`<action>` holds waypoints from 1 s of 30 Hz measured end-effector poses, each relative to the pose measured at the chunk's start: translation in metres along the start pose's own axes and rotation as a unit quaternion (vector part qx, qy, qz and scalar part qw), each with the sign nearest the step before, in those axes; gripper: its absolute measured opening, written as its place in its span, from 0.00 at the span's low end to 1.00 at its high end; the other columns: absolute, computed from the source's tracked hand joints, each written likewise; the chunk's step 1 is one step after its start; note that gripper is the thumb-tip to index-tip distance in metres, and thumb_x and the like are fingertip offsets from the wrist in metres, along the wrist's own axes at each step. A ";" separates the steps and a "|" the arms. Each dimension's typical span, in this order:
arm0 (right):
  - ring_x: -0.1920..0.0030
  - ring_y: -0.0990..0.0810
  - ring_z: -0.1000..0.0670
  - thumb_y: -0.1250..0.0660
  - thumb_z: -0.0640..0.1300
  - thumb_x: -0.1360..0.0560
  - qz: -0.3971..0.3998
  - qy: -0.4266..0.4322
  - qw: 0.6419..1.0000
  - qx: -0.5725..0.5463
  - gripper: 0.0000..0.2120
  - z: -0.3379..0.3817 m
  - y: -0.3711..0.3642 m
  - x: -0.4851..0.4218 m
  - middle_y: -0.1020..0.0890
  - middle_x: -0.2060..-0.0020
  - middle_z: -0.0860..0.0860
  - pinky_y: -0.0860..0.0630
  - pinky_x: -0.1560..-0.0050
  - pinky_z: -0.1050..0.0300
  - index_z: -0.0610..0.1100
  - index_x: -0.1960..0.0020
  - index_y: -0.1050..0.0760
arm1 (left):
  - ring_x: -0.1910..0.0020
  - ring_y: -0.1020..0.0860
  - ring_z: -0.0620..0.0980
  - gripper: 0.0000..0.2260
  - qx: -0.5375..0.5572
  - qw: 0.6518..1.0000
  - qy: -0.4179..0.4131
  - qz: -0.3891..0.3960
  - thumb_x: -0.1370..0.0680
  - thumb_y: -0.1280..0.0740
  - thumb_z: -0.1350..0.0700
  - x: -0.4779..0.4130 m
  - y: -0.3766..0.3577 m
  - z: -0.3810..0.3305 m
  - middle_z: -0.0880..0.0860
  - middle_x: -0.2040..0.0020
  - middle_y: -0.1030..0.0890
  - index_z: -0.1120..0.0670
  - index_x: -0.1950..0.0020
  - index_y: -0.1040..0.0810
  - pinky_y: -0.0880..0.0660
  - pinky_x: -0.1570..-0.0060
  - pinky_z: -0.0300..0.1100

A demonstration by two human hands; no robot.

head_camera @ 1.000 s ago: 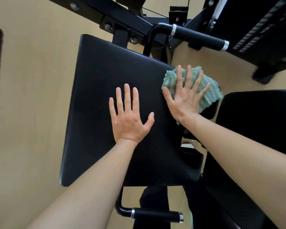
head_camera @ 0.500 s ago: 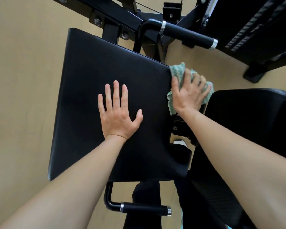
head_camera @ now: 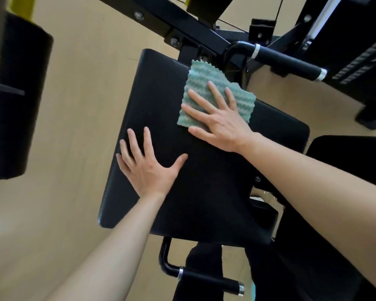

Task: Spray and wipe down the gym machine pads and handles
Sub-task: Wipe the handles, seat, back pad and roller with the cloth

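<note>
Black pad [head_camera: 159, 98] lies under both your hands, its long axis running from the far edge by the upper handle [head_camera: 287, 63] back toward you. Your right hand [head_camera: 217, 120], fingers spread straight, presses the green cloth [head_camera: 201, 78] onto the far corner, so most of the bare pad lies nearer you than that hand. Your left hand [head_camera: 148, 168], flat and holding nothing, braces to its near left.

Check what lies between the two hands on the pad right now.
In the head view, only bare black pad separates the left hand from the right hand. The green cloth lies under the right hand, not in that gap.
</note>
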State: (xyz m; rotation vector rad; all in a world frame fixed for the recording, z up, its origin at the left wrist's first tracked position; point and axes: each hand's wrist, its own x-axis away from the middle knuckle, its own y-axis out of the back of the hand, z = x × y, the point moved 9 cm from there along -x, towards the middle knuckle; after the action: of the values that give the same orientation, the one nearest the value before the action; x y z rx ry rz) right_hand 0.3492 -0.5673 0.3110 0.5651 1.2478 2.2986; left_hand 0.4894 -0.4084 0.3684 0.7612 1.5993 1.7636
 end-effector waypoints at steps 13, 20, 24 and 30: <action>0.19 0.48 0.36 0.53 0.70 0.19 -0.067 -0.156 0.985 -0.019 0.32 -0.031 0.011 -0.026 0.48 0.17 0.49 0.53 0.22 0.30 0.65 0.18 0.56 | 0.18 0.44 0.63 0.48 -0.007 0.999 -0.005 -0.054 0.30 0.38 0.21 0.004 -0.006 -0.002 0.57 0.18 0.39 0.49 0.18 0.37 0.50 0.20 0.63; 0.19 0.64 0.33 0.53 0.69 0.18 -0.037 0.074 0.994 0.077 0.33 0.064 0.019 -0.102 0.57 0.16 0.54 0.61 0.23 0.25 0.63 0.17 0.56 | 0.17 0.45 0.63 0.48 -0.022 0.998 -0.001 -0.052 0.29 0.39 0.21 0.004 -0.010 -0.002 0.58 0.18 0.39 0.51 0.18 0.37 0.50 0.20 0.63; 0.17 0.60 0.36 0.55 0.74 0.21 -0.051 0.096 0.990 0.087 0.35 0.040 0.026 -0.100 0.55 0.16 0.54 0.59 0.23 0.25 0.64 0.17 0.56 | 0.17 0.46 0.64 0.49 -0.012 0.999 -0.007 -0.051 0.30 0.38 0.21 0.004 -0.011 -0.002 0.58 0.18 0.39 0.51 0.18 0.36 0.51 0.20 0.63; 0.18 0.60 0.33 0.58 0.73 0.21 -0.081 -0.053 0.995 0.035 0.36 0.020 0.031 -0.098 0.54 0.16 0.51 0.60 0.23 0.25 0.61 0.17 0.57 | 0.18 0.46 0.64 0.49 -0.014 0.999 -0.004 -0.042 0.30 0.38 0.21 0.004 -0.012 -0.002 0.58 0.18 0.39 0.51 0.18 0.37 0.51 0.20 0.63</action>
State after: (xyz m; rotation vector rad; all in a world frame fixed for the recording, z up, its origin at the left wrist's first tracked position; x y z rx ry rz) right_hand 0.4334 -0.6252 0.3342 0.5803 1.2788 2.0701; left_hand 0.4862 -0.4063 0.3562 0.6776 1.5752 1.7171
